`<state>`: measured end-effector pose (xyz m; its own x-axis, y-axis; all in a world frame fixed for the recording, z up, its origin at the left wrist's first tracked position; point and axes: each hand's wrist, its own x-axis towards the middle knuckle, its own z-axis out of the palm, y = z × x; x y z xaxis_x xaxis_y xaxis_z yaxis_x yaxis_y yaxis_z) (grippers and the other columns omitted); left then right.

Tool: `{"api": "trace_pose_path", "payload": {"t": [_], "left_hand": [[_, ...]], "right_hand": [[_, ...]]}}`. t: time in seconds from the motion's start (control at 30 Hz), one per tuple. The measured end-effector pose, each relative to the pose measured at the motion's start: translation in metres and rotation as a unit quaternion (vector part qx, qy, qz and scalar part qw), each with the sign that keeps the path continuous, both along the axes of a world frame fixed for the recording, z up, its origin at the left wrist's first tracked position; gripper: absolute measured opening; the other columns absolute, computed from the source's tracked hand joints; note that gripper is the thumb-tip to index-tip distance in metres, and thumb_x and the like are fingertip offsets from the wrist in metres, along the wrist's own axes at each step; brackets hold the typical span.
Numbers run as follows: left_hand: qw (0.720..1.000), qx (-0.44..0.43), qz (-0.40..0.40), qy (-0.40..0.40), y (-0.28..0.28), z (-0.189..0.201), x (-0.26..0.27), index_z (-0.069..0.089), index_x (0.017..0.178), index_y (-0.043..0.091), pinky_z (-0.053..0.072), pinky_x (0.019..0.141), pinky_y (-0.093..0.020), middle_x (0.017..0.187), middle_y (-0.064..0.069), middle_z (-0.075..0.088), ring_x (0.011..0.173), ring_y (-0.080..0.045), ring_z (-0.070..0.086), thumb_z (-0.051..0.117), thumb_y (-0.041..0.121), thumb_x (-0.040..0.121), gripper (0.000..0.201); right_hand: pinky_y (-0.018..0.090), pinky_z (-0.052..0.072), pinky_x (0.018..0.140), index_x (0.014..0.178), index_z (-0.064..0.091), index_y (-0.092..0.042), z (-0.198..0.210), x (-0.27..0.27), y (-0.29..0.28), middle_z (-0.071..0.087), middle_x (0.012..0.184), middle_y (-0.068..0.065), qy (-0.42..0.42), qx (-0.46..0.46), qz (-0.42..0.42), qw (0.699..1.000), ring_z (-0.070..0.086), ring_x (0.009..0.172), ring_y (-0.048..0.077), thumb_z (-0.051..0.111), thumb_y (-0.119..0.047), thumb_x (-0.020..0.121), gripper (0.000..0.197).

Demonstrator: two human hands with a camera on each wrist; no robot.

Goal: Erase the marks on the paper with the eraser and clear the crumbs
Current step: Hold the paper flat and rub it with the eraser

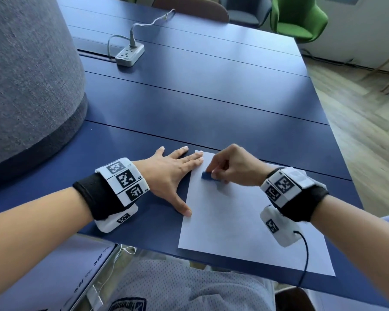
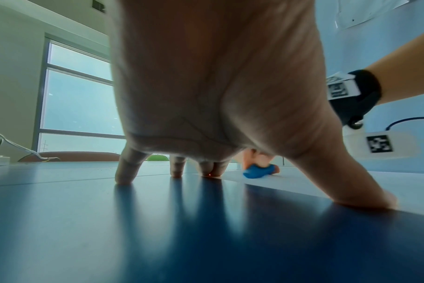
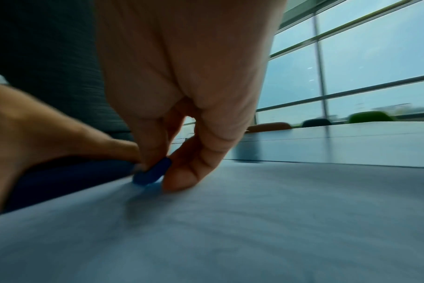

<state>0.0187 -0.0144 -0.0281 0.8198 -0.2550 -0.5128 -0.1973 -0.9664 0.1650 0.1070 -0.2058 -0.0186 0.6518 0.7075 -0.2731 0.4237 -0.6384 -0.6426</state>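
Observation:
A white sheet of paper (image 1: 238, 223) lies near the front edge of the blue table (image 1: 189, 97). My right hand (image 1: 231, 167) pinches a small blue eraser (image 1: 208, 176) and holds it down on the paper's upper left part; the right wrist view shows the eraser (image 3: 152, 172) between thumb and fingertips, touching the sheet (image 3: 254, 220). My left hand (image 1: 173, 176) lies flat with spread fingers, its thumb and fingertips pressing the paper's left edge. From the left wrist view the eraser (image 2: 257, 171) appears beyond the left hand (image 2: 218, 95). No marks or crumbs are discernible.
A grey power strip (image 1: 129, 55) with a cable lies at the far left of the table. A large grey felt column (image 1: 27, 75) stands at the left. Chairs, one of them green (image 1: 299, 16), stand beyond the far edge. The table's right edge drops to a wooden floor.

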Motion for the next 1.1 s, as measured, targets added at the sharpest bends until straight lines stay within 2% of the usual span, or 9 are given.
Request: {"api": "trace_pose_path", "payload": {"t": [0.07,0.23,0.4,0.53,0.6,0.7,0.9,1.0,1.1], "left_hand": [[1.0,0.001,0.002,0.002,0.0,0.001,0.0,-0.014,0.155,0.03,-0.006,0.116,-0.062,0.157,0.022,-0.024,0.146,-0.01,-0.025,0.064,0.086,0.056,0.137],[1.0,0.0,0.002,0.0,0.0,0.001,0.0,-0.015,0.154,0.031,-0.005,0.116,-0.062,0.157,0.023,-0.024,0.146,-0.01,-0.024,0.064,0.086,0.055,0.138],[1.0,0.003,0.002,0.004,0.0,0.0,0.0,-0.015,0.154,0.031,-0.005,0.116,-0.062,0.157,0.023,-0.025,0.145,-0.01,-0.025,0.064,0.086,0.055,0.138],[1.0,0.001,0.002,0.006,0.0,0.0,0.001,-0.016,0.154,0.032,-0.005,0.116,-0.062,0.157,0.024,-0.025,0.145,-0.009,-0.025,0.064,0.087,0.055,0.138],[1.0,0.004,0.001,0.008,0.0,0.0,0.001,-0.016,0.154,0.032,-0.005,0.116,-0.062,0.156,0.024,-0.025,0.145,-0.009,-0.025,0.064,0.087,0.055,0.139],[1.0,0.007,0.002,0.009,0.0,0.001,0.0,-0.015,0.154,0.031,-0.005,0.116,-0.062,0.156,0.024,-0.026,0.145,-0.009,-0.026,0.064,0.087,0.055,0.138],[1.0,0.006,0.003,0.009,-0.001,0.001,0.001,-0.015,0.154,0.031,-0.005,0.116,-0.061,0.157,0.024,-0.025,0.146,-0.009,-0.024,0.064,0.087,0.055,0.139],[1.0,0.011,0.0,0.007,-0.001,0.002,0.001,-0.015,0.154,0.031,-0.003,0.116,-0.061,0.157,0.023,-0.025,0.146,-0.009,-0.024,0.064,0.087,0.055,0.138],[1.0,0.015,0.0,0.006,-0.003,0.004,0.001,-0.014,0.154,0.03,-0.002,0.117,-0.061,0.157,0.023,-0.024,0.146,-0.01,-0.022,0.064,0.087,0.055,0.139]], "right_hand": [[0.02,0.049,0.056,0.08,0.074,-0.021,0.002,-0.005,-0.001,0.062,0.053,-0.011,0.009,-0.021,0.038,0.999,0.055,0.045,0.001,0.068,-0.006,0.078,0.017],[0.013,0.044,0.054,0.086,0.074,-0.019,-0.001,0.008,0.0,0.065,0.066,-0.005,-0.049,0.024,-0.058,0.997,0.055,0.047,0.0,0.066,-0.009,0.081,0.013],[0.019,0.047,0.055,0.085,0.074,-0.018,0.002,-0.015,-0.001,0.062,0.058,-0.01,0.01,-0.019,0.064,0.998,0.052,0.045,-0.001,0.066,-0.003,0.079,0.018],[0.017,0.046,0.056,0.087,0.073,-0.018,0.003,0.015,-0.001,0.066,0.07,-0.002,-0.052,0.001,-0.055,0.997,0.055,0.047,-0.001,0.066,-0.008,0.081,0.014],[0.012,0.043,0.053,0.085,0.072,-0.019,0.001,0.006,-0.002,0.066,0.069,-0.003,-0.045,0.002,-0.043,0.998,0.055,0.047,-0.002,0.066,-0.008,0.081,0.014],[0.013,0.045,0.054,0.084,0.072,-0.021,0.001,-0.014,-0.003,0.064,0.063,-0.009,-0.02,-0.027,0.017,0.999,0.054,0.046,-0.003,0.066,-0.009,0.08,0.015],[0.019,0.046,0.058,0.087,0.071,-0.017,-0.001,0.006,-0.006,0.066,0.068,0.0,-0.06,0.014,-0.118,0.991,0.056,0.048,0.0,0.066,-0.014,0.082,0.008],[0.011,0.044,0.048,0.085,0.071,-0.019,-0.005,-0.016,-0.003,0.067,0.066,-0.001,-0.035,0.007,-0.073,0.997,0.055,0.043,-0.003,0.065,-0.013,0.081,0.009],[0.003,0.039,0.046,0.087,0.072,-0.017,-0.003,-0.001,-0.009,0.065,0.068,0.0,-0.061,0.007,-0.11,0.992,0.053,0.042,-0.007,0.065,-0.013,0.082,0.009]]}}
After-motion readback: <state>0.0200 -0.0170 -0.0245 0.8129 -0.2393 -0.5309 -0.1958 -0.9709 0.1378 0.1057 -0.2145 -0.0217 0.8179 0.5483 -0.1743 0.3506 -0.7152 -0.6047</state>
